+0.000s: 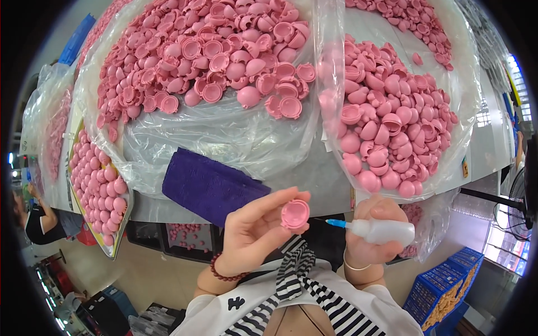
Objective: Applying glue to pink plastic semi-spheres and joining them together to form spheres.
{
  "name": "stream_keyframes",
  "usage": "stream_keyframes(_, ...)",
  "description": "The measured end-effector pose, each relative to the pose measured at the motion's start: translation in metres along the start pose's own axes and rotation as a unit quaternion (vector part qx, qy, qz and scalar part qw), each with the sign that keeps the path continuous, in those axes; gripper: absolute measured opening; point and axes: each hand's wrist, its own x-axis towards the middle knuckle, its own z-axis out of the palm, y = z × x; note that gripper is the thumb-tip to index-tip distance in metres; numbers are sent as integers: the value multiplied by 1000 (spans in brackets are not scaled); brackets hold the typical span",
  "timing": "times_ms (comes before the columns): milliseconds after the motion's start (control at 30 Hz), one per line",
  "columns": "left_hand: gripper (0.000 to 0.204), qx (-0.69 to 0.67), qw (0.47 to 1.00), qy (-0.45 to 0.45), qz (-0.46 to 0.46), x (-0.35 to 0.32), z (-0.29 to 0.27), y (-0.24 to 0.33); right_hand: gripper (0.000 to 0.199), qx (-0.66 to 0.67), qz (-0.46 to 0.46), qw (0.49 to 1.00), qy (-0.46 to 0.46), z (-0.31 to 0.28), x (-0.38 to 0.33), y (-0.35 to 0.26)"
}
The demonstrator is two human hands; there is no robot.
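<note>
Between the thumb and fingers of my left hand (255, 227) is a pink plastic half-shell (295, 214), its hollow side facing up. My right hand (364, 224) is wrapped round a white squeeze bottle (386, 232) with a blue needle tip (336, 223). That tip points left toward the half-shell, with a small gap between them. A folded purple cloth (210, 182) lies on the table just beyond my left hand. Farther off, a large heap of pink half-shells (213, 50) rests on clear plastic sheeting.
Another pile of pink pieces (392, 117) sits in a clear bag at the right. On the left stands a tray (116, 249) of closed pink balls (98, 187). Blue crates (443, 285) are at the lower right, near a black fan (518, 204). Another person (42, 218) is at far left.
</note>
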Motion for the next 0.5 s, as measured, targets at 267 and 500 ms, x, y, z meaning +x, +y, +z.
stream_keyframes(267,43,36,997,-42,49,1,-10,-8,58,-58,-27,995,-79,18,8,-19)
stream_keyframes(500,42,7,998,-48,43,-2,-9,-9,53,-49,-20,995,-82,17,7,-20)
